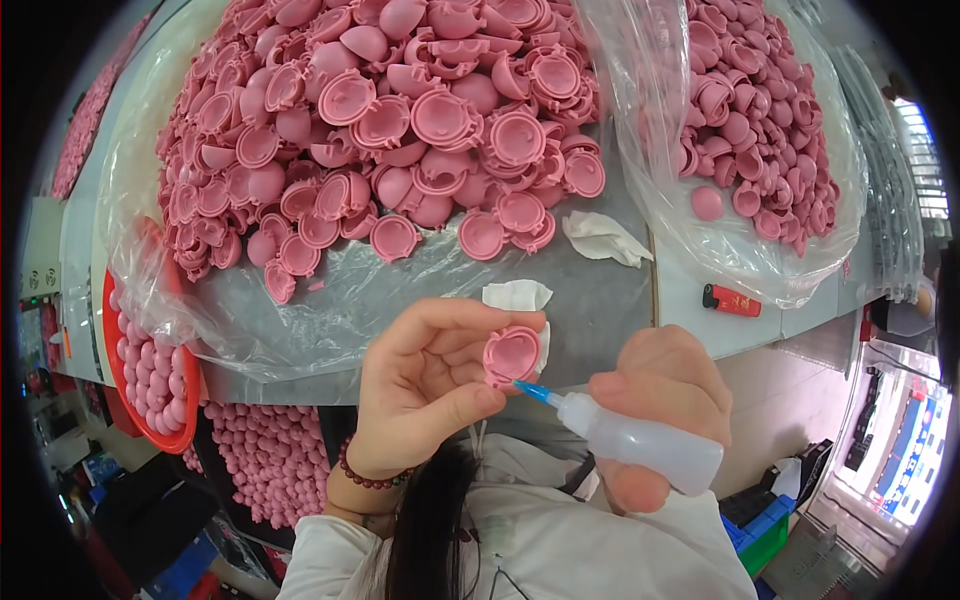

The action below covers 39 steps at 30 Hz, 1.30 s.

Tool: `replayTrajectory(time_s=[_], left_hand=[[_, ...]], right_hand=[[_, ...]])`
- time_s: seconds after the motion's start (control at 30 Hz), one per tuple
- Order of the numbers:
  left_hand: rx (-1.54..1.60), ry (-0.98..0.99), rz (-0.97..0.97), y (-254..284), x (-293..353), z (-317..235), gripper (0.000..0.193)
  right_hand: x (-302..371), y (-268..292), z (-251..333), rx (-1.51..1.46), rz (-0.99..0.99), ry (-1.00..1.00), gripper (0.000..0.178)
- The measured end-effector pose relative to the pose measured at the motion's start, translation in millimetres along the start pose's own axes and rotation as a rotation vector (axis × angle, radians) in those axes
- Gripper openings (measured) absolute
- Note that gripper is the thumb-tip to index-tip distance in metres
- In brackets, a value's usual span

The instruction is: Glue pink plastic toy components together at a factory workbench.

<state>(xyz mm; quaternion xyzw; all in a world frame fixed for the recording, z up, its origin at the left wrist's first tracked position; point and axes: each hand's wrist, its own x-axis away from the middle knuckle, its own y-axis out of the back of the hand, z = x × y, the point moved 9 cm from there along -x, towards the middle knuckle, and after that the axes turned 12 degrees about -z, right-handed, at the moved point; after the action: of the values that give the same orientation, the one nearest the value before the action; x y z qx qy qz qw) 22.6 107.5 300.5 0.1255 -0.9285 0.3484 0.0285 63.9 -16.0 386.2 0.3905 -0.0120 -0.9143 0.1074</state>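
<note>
Between the thumb and fingers of my left hand point(425, 375) is a round pink plastic half shell point(513, 354), its hollow side facing up. My right hand point(675, 400) is wrapped round a translucent white squeeze bottle point(650, 445). The bottle is tilted, and its blue nozzle tip point(532, 390) meets or nearly meets the lower rim of the shell. Just behind the shell lies a folded white tissue point(517, 294), partly hidden by my left hand. A large heap of similar pink half shells point(390, 120) covers the far side of the table.
A second pink heap point(765, 120) lies on clear plastic at the far right. Nearer are a red lighter point(731, 300) and a crumpled tissue point(605, 238). At left, a red basket point(190, 405) holds closed pink balls; more pink balls point(265, 460) sit below the table edge.
</note>
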Motion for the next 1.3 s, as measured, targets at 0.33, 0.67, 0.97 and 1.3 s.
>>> replayTrajectory(time_s=[0.33,0.67,0.97,1.3], left_hand=[[0.004,-0.012,0.017,-3,0,-1,0.039],[-0.038,0.039,-0.134,3,0,3,0.044],[0.018,0.013,0.010,-2,1,1,0.039],[-0.033,0.023,-0.140,6,0,3,0.044]], right_hand=[[-1,5,-2,-0.011,-0.055,-0.033,0.048],[1,3,-6,0.022,-0.061,-0.091,0.045],[5,5,0,-0.008,-0.047,-0.056,0.045],[2,10,1,-0.026,-0.132,-0.001,0.045]])
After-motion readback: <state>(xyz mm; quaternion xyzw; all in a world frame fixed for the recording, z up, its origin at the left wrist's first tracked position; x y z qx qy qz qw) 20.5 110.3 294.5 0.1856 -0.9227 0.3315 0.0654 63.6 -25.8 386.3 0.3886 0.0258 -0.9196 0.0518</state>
